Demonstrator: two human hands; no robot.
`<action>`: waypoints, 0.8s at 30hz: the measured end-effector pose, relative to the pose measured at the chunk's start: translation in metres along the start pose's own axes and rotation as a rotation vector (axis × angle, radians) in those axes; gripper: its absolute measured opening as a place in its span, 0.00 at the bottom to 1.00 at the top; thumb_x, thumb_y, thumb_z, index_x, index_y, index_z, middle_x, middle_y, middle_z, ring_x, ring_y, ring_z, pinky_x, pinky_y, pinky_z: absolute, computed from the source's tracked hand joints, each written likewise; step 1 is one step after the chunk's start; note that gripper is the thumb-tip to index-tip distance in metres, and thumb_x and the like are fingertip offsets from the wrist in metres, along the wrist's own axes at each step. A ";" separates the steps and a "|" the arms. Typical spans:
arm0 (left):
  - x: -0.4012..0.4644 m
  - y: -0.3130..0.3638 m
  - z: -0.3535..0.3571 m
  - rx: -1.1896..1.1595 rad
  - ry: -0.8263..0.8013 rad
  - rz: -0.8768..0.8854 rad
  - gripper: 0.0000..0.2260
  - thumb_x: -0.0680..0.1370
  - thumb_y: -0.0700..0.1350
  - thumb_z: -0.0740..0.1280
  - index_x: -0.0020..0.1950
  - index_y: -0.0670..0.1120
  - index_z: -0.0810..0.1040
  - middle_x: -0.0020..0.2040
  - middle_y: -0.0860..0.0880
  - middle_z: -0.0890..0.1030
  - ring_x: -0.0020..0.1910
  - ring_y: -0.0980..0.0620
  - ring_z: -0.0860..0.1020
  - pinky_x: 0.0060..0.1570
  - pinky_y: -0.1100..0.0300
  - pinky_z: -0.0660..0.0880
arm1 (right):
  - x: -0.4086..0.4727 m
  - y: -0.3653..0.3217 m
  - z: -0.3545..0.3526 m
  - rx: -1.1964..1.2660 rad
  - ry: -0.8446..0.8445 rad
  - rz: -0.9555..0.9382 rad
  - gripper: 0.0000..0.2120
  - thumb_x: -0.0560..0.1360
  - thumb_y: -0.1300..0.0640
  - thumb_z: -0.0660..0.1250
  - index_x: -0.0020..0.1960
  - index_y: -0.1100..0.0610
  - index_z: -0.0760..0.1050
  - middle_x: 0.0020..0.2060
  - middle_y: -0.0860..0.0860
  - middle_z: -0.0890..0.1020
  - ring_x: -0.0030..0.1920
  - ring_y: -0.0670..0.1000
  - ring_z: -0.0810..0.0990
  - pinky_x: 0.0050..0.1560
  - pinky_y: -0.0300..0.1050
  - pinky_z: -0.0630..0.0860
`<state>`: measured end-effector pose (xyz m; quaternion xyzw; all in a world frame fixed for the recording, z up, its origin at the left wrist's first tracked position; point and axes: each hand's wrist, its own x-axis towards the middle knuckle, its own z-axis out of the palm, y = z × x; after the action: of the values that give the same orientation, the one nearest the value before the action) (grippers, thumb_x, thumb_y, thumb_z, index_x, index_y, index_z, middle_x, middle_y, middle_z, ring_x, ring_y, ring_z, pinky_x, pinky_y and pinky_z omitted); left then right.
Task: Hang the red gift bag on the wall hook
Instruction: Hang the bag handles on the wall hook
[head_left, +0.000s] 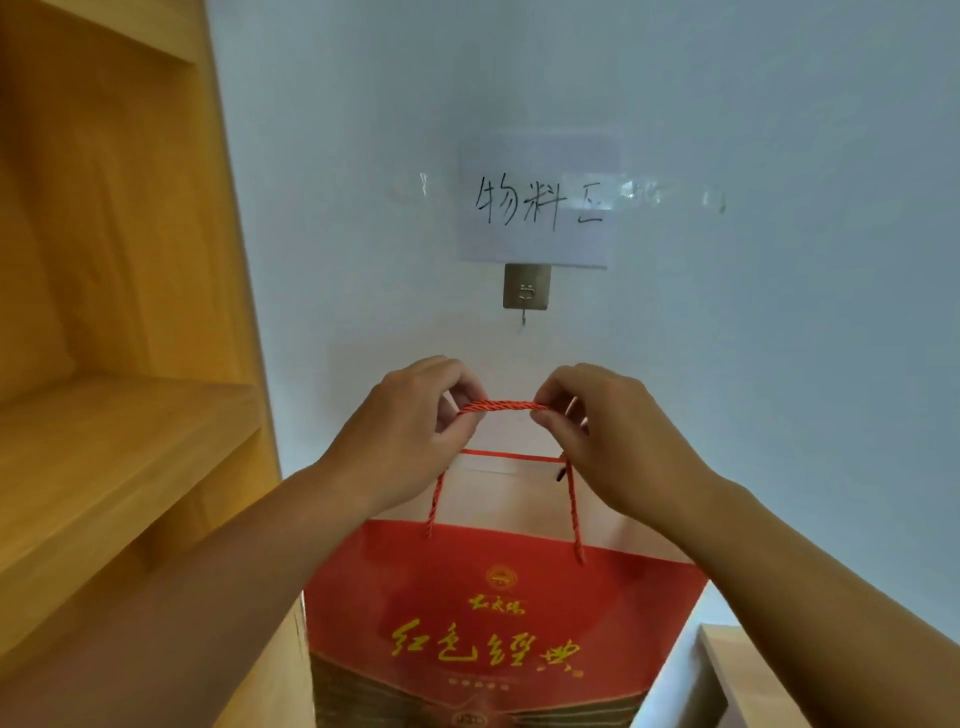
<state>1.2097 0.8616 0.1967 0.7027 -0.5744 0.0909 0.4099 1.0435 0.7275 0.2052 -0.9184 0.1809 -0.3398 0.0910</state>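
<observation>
Below the square metal hook (526, 287), both hands pinch the twisted cord handle (503, 406).

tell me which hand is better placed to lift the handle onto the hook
Neither clearly: left hand and right hand pinch the red twisted rope handle at either end, its middle directly below the small metal wall hook.

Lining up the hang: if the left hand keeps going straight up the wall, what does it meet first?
Probably bare wall. The left hand sits left of the hook, which hangs above the rope handle; depth unclear.
</observation>
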 end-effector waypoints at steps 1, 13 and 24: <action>0.012 -0.006 -0.001 -0.003 -0.001 0.008 0.05 0.78 0.44 0.72 0.51 0.53 0.79 0.46 0.57 0.80 0.42 0.53 0.83 0.44 0.53 0.84 | 0.011 0.002 0.002 -0.002 0.008 0.010 0.02 0.80 0.55 0.69 0.50 0.51 0.80 0.43 0.45 0.81 0.43 0.45 0.80 0.48 0.49 0.83; 0.105 -0.054 0.016 -0.029 0.023 0.078 0.06 0.77 0.43 0.73 0.50 0.52 0.81 0.45 0.58 0.80 0.40 0.54 0.83 0.42 0.55 0.84 | 0.091 0.046 0.013 0.118 0.074 0.138 0.05 0.74 0.55 0.77 0.45 0.51 0.82 0.38 0.45 0.84 0.39 0.44 0.83 0.44 0.42 0.84; 0.159 -0.079 0.042 -0.089 0.006 0.001 0.04 0.77 0.45 0.73 0.48 0.54 0.82 0.42 0.55 0.83 0.39 0.55 0.85 0.43 0.54 0.84 | 0.139 0.101 0.021 0.374 0.079 0.188 0.05 0.71 0.57 0.80 0.44 0.53 0.84 0.37 0.48 0.86 0.39 0.47 0.85 0.45 0.46 0.85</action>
<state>1.3164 0.7169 0.2277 0.6832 -0.5769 0.0677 0.4425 1.1282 0.5805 0.2421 -0.8506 0.2030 -0.3932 0.2840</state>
